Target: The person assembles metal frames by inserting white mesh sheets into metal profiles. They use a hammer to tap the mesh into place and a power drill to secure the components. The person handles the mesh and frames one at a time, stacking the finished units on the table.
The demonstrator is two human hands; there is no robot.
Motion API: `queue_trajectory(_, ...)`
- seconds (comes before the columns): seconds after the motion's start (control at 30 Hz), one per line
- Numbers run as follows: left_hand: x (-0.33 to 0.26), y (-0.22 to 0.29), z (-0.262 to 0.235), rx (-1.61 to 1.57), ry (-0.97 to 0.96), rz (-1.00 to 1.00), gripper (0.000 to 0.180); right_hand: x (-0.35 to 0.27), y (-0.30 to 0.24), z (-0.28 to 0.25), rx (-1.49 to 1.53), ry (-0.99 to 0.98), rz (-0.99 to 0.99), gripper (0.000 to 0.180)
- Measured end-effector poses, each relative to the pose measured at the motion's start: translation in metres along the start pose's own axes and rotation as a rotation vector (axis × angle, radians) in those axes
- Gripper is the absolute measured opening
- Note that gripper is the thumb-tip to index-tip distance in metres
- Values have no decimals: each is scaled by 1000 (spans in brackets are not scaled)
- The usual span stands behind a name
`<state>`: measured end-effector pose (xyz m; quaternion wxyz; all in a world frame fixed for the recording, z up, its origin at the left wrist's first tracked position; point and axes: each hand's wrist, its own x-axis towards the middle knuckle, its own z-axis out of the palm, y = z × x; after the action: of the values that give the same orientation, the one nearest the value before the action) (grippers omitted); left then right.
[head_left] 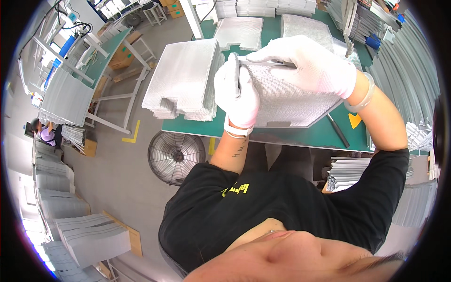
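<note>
Both my hands wear white gloves and hold a silver metal mesh panel (293, 105), tilted up over the green table (188, 126). My left hand (237, 94) is closed round its upper left corner, thumb and fingers along the edge. My right hand (312, 66) reaches across the top, closed on the upper edge strip, its index finger stretched toward the left hand. What lies under the right fingers is partly hidden. A thin tool with a black handle (339, 132) lies right of the panel, beside a yellow flat scraper (354, 121).
A tall stack of mesh panels (181, 70) stands left of my hands. More panels (239, 33) lie farther back. Long metal strips (399, 75) are piled at the right. A round floor fan (176, 157) stands below the table's left end. Another person (45, 134) is far left.
</note>
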<state>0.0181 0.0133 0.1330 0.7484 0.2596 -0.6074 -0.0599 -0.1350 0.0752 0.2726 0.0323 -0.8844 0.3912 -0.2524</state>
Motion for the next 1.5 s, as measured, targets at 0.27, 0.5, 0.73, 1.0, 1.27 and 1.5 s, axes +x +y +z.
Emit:
queue_trajectory(0.27,3,-24,-3,-484,-171,-122,35,-8,-3,10,-288,54,-104,37)
queue_trajectory(0.5,1,-20,-7,-667,-280,-148,29,-12,-8,13,-372,49,-19,30)
queue_trajectory(0.73,4,-15,-16,-608,-223,-103,23,6,-35,8,-660,13,-134,19)
queue_trajectory(1.0,-13,-34,-17,-704,-311,-68,36,-7,-16,18,-402,9,-31,24)
queue_trajectory(1.27,5,-33,-11,-411,-417,-67,40,-169,-21,6,-269,993,286,26)
queue_trajectory(1.5,109,44,24,-248,-776,434,37,-348,65,156,-590,28,1185,42)
